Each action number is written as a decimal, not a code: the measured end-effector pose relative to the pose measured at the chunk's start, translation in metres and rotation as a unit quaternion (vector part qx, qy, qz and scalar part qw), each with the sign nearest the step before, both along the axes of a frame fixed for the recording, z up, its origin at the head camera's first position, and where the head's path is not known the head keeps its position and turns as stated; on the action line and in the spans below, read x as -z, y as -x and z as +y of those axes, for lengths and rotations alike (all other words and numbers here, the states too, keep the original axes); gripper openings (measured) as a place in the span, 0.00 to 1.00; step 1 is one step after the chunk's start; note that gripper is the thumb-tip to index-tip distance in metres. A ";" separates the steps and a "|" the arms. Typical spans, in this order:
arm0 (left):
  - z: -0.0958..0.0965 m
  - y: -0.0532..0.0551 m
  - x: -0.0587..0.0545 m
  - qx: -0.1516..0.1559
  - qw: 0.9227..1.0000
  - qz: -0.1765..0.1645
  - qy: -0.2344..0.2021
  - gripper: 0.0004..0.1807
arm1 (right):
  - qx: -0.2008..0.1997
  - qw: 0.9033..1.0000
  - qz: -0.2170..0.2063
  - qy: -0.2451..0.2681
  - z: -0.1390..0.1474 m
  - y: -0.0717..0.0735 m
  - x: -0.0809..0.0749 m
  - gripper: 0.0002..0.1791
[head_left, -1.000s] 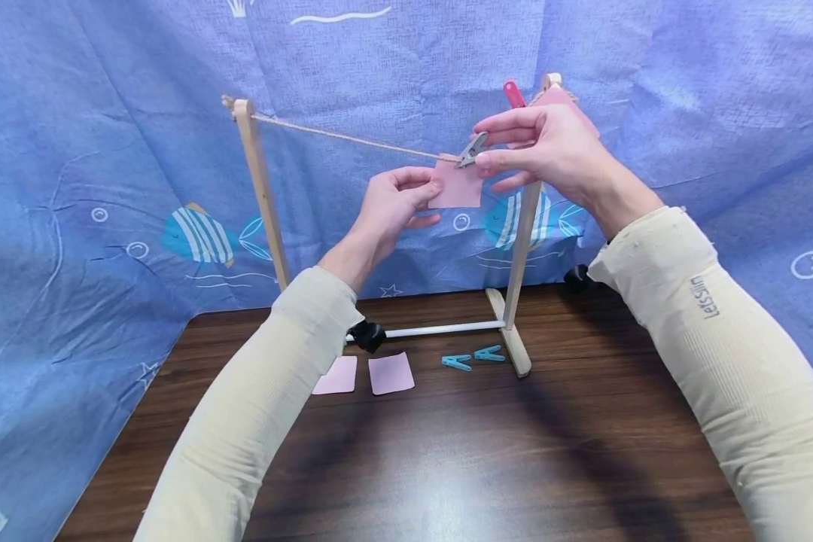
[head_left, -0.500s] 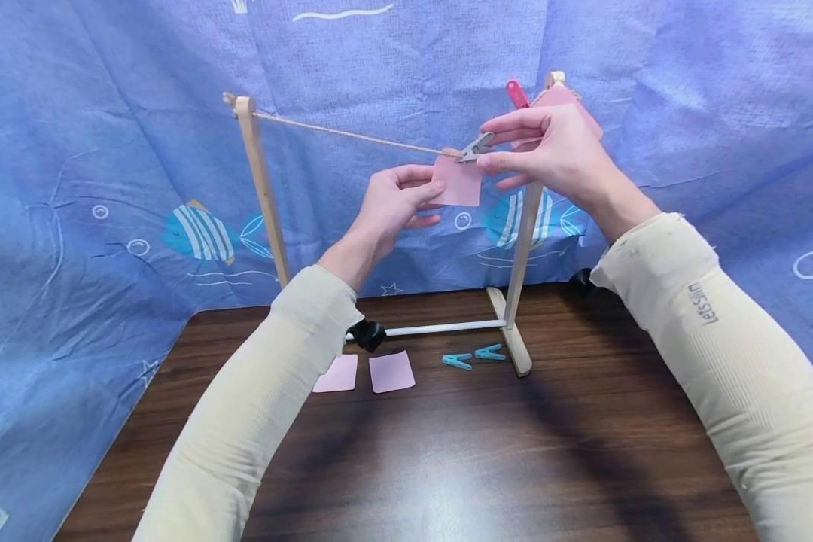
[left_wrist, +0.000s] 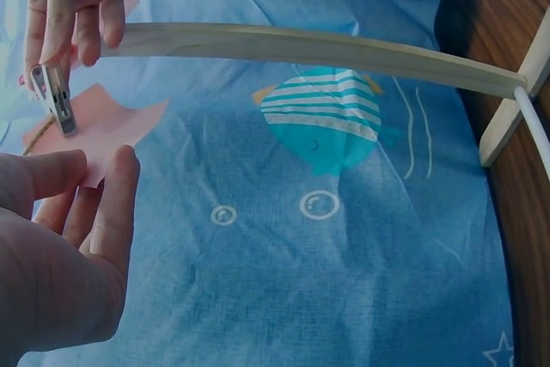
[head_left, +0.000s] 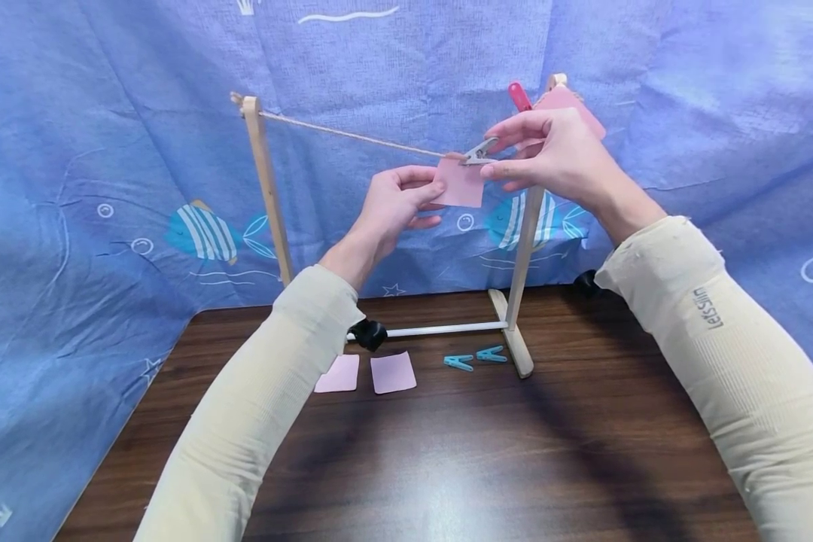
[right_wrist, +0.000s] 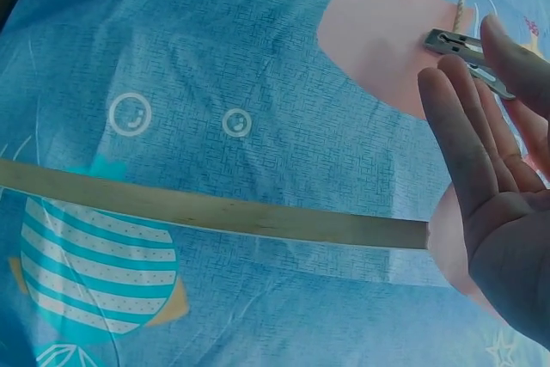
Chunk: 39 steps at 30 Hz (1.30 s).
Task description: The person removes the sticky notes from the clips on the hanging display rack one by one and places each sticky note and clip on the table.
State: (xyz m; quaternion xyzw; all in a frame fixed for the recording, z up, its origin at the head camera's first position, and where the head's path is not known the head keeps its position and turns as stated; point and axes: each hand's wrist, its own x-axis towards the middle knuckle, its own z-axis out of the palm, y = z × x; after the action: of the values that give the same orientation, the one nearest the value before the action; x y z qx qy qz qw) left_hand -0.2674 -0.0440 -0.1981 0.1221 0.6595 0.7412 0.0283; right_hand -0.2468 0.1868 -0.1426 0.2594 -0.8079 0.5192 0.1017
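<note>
My left hand (head_left: pixel 396 199) pinches the left edge of a pink square of paper (head_left: pixel 462 183) between thumb and fingers, up at the twine (head_left: pixel 352 135). A grey clothespin (head_left: pixel 477 153) has its jaws at the paper's top edge, where the twine runs. My right hand (head_left: pixel 555 154) holds the clothespin's handle end between thumb and forefinger, its other fingers spread. The left wrist view shows the clothespin (left_wrist: pixel 56 100) over the paper (left_wrist: pixel 107 126), whose corners curl. In the right wrist view the thumb and fingers stand around the clothespin (right_wrist: pixel 468 53) beside the paper (right_wrist: pixel 378 36).
A wooden frame (head_left: pixel 267 188) carries the twine between its posts. Behind my right hand, another pink paper (head_left: pixel 576 109) hangs by a red clothespin (head_left: pixel 519 96). On the table (head_left: pixel 433 452) lie two blue clothespins (head_left: pixel 491 354) and two pinkish squares (head_left: pixel 393 373), one partly behind my left sleeve.
The grey clothespin has tilted flatter at the paper's top edge, and the right hand's fingers have shifted slightly right. My left hand keeps its pinch on the paper.
</note>
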 end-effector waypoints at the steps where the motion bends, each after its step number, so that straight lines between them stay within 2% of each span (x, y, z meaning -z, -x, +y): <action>1: 0.000 0.000 0.000 0.000 1.000 0.001 0.000 0.13 | 0.003 1.000 -0.003 -0.004 0.000 0.000 -0.001 0.26; 10: 0.000 -0.003 -0.002 0.000 1.000 0.007 0.007 0.13 | 0.017 0.999 -0.032 -0.020 0.004 -0.002 -0.005 0.26; 17: 0.000 -0.003 -0.003 0.003 1.000 0.008 0.010 0.14 | 0.004 0.999 -0.044 -0.027 0.005 -0.001 -0.001 0.22; 28: -0.001 -0.007 -0.001 0.000 1.000 0.006 0.016 0.14 | -0.008 0.998 -0.067 -0.009 0.006 -0.001 0.002 0.23; 39: 0.001 -0.008 0.000 0.002 1.000 0.005 0.008 0.13 | -0.026 0.995 -0.090 0.034 0.009 0.001 0.005 0.22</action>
State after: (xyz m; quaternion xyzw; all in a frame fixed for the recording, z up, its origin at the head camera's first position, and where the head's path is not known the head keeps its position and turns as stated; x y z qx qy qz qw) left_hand -0.2592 -0.0434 -0.1978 0.1263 0.6654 0.7352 0.0274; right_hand -0.2479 0.1962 -0.1474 0.2291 -0.7886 0.5702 0.0234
